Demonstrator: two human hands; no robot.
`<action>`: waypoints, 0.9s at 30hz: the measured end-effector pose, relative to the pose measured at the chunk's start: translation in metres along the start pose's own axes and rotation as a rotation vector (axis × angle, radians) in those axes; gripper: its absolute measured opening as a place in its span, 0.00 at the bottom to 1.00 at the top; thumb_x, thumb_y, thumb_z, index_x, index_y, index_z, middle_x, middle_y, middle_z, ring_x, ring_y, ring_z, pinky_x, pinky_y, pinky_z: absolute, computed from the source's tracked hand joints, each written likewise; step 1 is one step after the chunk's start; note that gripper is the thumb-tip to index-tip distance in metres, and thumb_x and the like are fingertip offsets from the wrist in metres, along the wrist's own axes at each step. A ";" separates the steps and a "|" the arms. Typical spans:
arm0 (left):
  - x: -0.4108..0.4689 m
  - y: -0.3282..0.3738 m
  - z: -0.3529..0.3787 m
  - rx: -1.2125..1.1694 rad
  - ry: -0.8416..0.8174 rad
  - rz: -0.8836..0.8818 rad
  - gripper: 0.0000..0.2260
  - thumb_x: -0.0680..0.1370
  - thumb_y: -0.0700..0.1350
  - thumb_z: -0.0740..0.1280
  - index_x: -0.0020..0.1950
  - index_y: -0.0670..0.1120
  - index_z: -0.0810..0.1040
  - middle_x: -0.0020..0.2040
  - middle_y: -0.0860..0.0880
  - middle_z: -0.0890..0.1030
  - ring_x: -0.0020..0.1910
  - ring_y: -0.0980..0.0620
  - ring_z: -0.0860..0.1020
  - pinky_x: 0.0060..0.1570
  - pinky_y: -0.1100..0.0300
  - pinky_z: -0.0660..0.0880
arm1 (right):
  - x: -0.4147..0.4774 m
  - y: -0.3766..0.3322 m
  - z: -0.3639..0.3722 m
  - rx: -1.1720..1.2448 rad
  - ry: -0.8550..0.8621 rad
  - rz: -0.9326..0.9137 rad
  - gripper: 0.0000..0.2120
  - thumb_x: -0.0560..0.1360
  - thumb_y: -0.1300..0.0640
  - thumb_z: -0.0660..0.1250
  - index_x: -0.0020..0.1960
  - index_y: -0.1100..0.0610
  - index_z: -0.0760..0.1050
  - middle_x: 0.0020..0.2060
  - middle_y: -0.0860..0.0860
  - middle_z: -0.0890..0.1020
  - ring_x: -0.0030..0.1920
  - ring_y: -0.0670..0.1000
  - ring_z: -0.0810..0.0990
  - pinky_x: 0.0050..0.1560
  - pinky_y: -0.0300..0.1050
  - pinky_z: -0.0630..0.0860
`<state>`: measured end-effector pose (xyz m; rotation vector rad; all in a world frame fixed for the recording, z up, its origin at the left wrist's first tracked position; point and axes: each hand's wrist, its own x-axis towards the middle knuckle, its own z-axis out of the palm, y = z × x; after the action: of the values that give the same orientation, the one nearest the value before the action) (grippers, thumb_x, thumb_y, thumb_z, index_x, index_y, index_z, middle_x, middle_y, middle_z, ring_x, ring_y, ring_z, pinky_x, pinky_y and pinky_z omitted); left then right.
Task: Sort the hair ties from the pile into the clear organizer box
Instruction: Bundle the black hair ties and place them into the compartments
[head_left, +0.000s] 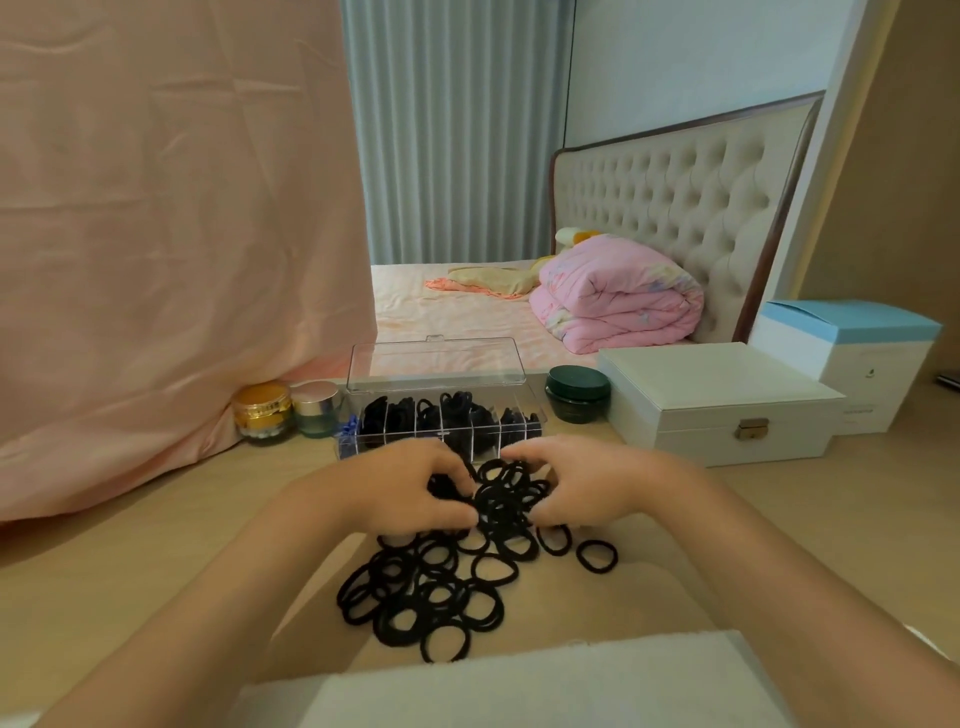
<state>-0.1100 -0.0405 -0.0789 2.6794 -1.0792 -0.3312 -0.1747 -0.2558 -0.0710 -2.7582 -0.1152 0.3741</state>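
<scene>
A pile of black hair ties (441, 587) lies on the wooden table in front of me. Behind it stands the clear organizer box (511, 410) with its lid up; several of its compartments hold black hair ties. My left hand (400, 488) and my right hand (582, 483) rest on the far end of the pile, just in front of the box. Both hands have fingers curled around a bunch of hair ties (501, 493) between them. One loose tie (597, 556) lies apart to the right.
A gold jar (262, 413) and a pale jar (317, 408) stand left of the box, a dark green jar (577, 400) right of it. A white latch box (717, 400) and a blue-topped carton (852, 358) sit further right. Pink cloth (171, 234) hangs at left.
</scene>
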 end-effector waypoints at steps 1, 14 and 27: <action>0.000 -0.003 -0.002 -0.008 0.066 0.006 0.11 0.76 0.61 0.68 0.57 0.60 0.78 0.63 0.60 0.74 0.62 0.57 0.73 0.64 0.55 0.72 | -0.001 0.001 -0.002 0.061 0.009 -0.002 0.36 0.76 0.57 0.69 0.80 0.42 0.59 0.73 0.48 0.70 0.64 0.51 0.79 0.60 0.46 0.80; 0.011 -0.012 0.015 -0.006 0.154 0.072 0.15 0.78 0.53 0.69 0.65 0.56 0.76 0.62 0.57 0.76 0.60 0.57 0.74 0.60 0.60 0.72 | 0.026 -0.021 0.024 -0.280 0.134 -0.042 0.24 0.80 0.49 0.66 0.76 0.46 0.69 0.64 0.48 0.72 0.57 0.49 0.77 0.58 0.48 0.79; 0.012 -0.009 0.014 -0.461 0.217 0.091 0.14 0.81 0.44 0.66 0.66 0.56 0.77 0.59 0.58 0.80 0.59 0.61 0.78 0.64 0.59 0.73 | 0.023 -0.017 0.005 -0.117 0.124 -0.103 0.07 0.79 0.52 0.67 0.51 0.53 0.82 0.51 0.52 0.78 0.44 0.55 0.81 0.47 0.54 0.82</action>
<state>-0.0997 -0.0444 -0.0968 2.1948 -0.9233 -0.2309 -0.1542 -0.2359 -0.0750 -2.8669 -0.2544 0.1738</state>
